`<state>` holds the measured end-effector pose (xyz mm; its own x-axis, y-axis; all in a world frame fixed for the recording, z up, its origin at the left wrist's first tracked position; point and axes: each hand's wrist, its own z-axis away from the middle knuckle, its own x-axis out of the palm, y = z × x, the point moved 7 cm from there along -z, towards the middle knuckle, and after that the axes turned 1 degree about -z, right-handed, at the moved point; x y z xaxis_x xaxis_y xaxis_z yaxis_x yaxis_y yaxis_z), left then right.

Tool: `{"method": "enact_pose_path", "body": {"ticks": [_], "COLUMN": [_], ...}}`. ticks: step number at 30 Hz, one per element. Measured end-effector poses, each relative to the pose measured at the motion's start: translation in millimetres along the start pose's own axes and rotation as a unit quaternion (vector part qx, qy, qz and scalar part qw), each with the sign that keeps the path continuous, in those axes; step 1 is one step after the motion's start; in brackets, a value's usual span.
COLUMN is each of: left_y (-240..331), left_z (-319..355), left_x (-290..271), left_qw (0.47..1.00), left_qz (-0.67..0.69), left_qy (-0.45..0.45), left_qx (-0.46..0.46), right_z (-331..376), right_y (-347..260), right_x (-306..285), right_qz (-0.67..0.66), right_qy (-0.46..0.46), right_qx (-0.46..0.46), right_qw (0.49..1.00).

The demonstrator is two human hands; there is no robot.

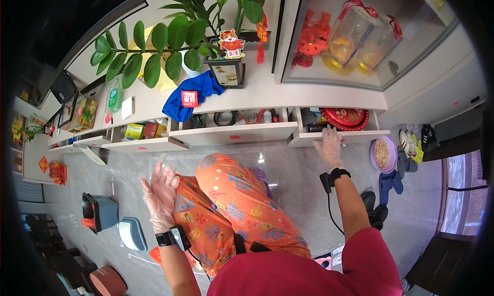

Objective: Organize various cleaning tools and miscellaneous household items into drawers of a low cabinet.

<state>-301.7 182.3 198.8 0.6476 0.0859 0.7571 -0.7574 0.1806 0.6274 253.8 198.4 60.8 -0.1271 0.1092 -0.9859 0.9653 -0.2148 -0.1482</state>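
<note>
My right hand (329, 148), in a clear plastic glove, lies against the front edge of the pulled-out right drawer (355, 137). Its fingers stretch up over the edge, near a round red patterned tray (343, 119) inside the drawer. Beside my left knee hovers my left hand (160, 193), also gloved, its fingers loosely apart and nothing visible in them. The middle drawer (234, 136) stands out too, with a dark ring-shaped item (224, 119) and small odds and ends. Further left, another pulled-out drawer (146, 144) holds yellow and brown boxes (135, 132).
On the cabinet top lie a blue cloth (193, 92) and a red box (189, 99), beside a large leafy plant (177, 33). A purple basin (381, 154) and shoes (409, 144) are on the floor at right. At left stand a blue-grey bin (105, 212) and its lid (132, 234).
</note>
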Motion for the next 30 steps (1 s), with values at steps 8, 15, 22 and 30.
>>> {"method": "enact_pose_path", "body": {"ticks": [8,15,22,30], "left_y": [0.4,1.0,2.8,1.8], "left_z": [2.3,4.1,5.9,3.9], "left_x": [-1.8,-2.4,1.5,-4.5], "left_qw": [1.000,1.000,0.999,1.000], "left_qz": [-0.001,0.008,-0.003,0.009], "left_qy": [0.018,-0.003,0.039,0.019], "left_qx": [0.015,0.010,0.021,0.011], "right_z": [-0.7,4.0,33.5,85.8], "right_y": [-2.7,-5.8,-2.2,11.3], "right_x": [-2.7,-17.3,-22.2,-19.5], "right_qz": [-0.001,-0.043,-0.045,-0.063], "right_qy": [-0.024,-0.023,-0.024,-0.070], "right_qx": [0.005,0.013,-0.004,0.030], "right_qw": [1.000,0.999,0.999,0.995]}}
